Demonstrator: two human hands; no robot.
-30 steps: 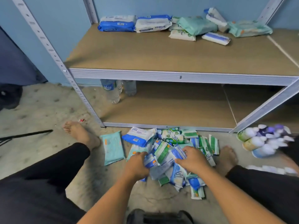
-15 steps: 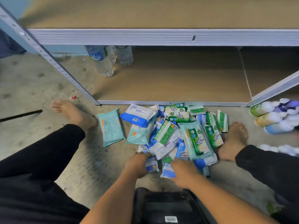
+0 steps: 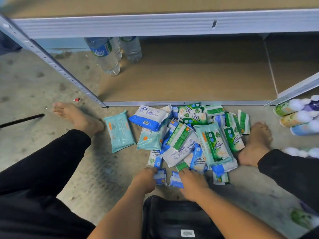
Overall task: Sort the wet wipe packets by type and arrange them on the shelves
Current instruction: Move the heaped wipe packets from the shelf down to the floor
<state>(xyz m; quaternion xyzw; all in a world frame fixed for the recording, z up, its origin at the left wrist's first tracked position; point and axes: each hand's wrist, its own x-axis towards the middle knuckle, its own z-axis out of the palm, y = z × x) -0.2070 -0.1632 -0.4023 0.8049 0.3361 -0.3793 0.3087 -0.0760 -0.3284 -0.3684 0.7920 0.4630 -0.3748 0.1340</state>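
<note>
A heap of wet wipe packets (image 3: 181, 140) lies on the floor in front of the lower shelf (image 3: 189, 80): green, blue-and-white and teal ones mixed. One teal packet (image 3: 119, 131) lies apart on the left, beside a large blue-and-white packet (image 3: 148, 118). My left hand (image 3: 144, 181) grips a small blue packet (image 3: 160, 177) at the heap's near edge. My right hand (image 3: 193, 184) is curled over another small blue packet (image 3: 175, 181) just beside it. The two hands are almost touching.
Two water bottles (image 3: 107, 56) stand at the lower shelf's back left. The upper shelf's metal rail (image 3: 155, 23) crosses the top. Spray bottles (image 3: 296, 116) lie at the right. My bare feet flank the heap; a black bag (image 3: 172, 218) sits between my knees. A black rod (image 3: 22, 119) lies left.
My view has tilted down, so the upper shelf's packets are out of sight. Both hands have drawn back from the heap's middle to its near edge, each on a small blue packet.
</note>
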